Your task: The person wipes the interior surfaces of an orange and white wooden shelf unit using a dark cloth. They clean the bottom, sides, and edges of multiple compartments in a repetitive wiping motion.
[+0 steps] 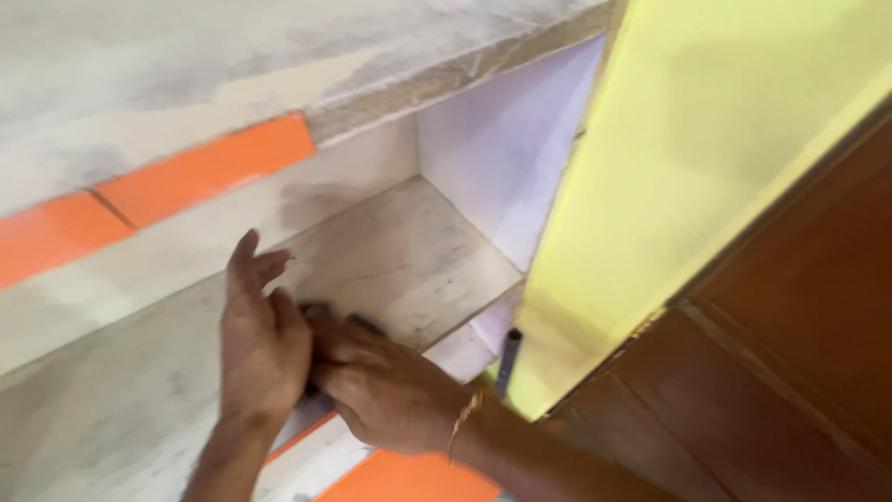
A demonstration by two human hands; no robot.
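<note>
- The left hand [263, 339] lies flat on the shelf [400, 256], palm down, fingers extended and pointing into the recess. It is released and grips nothing.
- The right hand [381, 386] lies just beside the left hand, touching it at the thumb side. Its fingers are curled over a small dark object [321, 311] pressed against the shelf surface; the object is mostly covered and blurred, so its kind cannot be determined.
- A thin gold-coloured bangle [462, 423] sits on the right wrist.
- The shelf is a pale, dusty, unpainted board set inside a wall recess, with grey smudges across its surface.
- A white side panel [506, 153] closes the recess on the right.
- An orange painted band [186, 181] runs along the slab above the shelf; a second orange strip [400, 479] shows below the hands.
- A yellow wall [669, 158] stands to the right of the recess, adjoining a brown wooden door [790, 372].
- A dark slender tool [508, 358] stands near the shelf's front corner, beside the yellow wall.
</note>
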